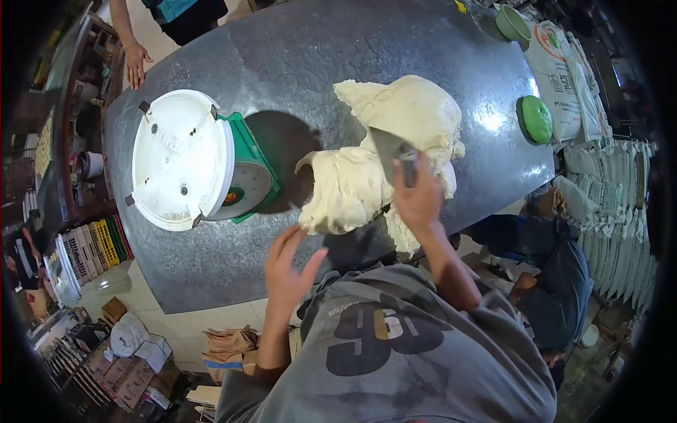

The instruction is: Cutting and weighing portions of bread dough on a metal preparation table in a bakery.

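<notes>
A big mass of pale dough point(405, 106) lies on the dark metal tabletop point(254, 63), with a rougher lobe point(342, 190) toward the centre. My right hand point(416, 190) grips the handle of a metal scraper point(384, 144), whose blade is against the dough between the upper mass and the lobe. My left hand point(289, 264) is open, fingers apart, at the lower-left edge of the lobe; whether its fingertips touch the dough I cannot tell. To the left stands a green scale point(250, 151) with a round white pan point(176, 158) on top.
Another person's hand point(137, 63) is at the far left table edge. A person in dark clothes point(546, 289) is at the lower right beside the table. A green bowl point(513, 25), a green round object point(536, 120) and white sacks point(553, 77) line the right. Stacked crates point(95, 247) stand left.
</notes>
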`<action>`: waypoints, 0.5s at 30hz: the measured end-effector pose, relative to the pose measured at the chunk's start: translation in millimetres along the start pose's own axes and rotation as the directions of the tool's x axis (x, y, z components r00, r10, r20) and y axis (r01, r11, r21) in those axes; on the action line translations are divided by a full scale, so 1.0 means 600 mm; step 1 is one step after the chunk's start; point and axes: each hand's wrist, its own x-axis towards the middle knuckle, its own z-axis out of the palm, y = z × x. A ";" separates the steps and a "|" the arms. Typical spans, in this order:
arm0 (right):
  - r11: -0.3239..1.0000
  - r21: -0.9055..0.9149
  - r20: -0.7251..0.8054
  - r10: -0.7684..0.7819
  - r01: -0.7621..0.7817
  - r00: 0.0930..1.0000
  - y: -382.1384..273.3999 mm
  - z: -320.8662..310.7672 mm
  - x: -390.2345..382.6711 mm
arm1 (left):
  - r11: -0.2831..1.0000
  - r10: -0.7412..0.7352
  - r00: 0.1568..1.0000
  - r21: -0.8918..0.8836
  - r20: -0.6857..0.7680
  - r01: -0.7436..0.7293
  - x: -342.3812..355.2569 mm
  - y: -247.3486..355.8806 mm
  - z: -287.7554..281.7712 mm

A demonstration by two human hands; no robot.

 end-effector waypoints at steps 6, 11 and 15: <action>0.907 -0.419 0.196 0.129 -0.037 0.972 0.051 0.015 0.022 | 0.902 0.346 0.875 0.139 0.338 -0.410 0.285 -0.066 0.190; 0.932 -0.363 0.221 0.103 -0.017 0.970 0.044 0.110 0.021 | 0.987 0.098 0.746 0.034 0.659 -0.159 0.295 -0.080 0.182; 0.944 -0.293 0.249 -0.080 0.154 0.965 0.075 0.197 0.021 | 0.984 -0.040 0.789 0.162 0.613 -0.077 0.155 -0.045 0.102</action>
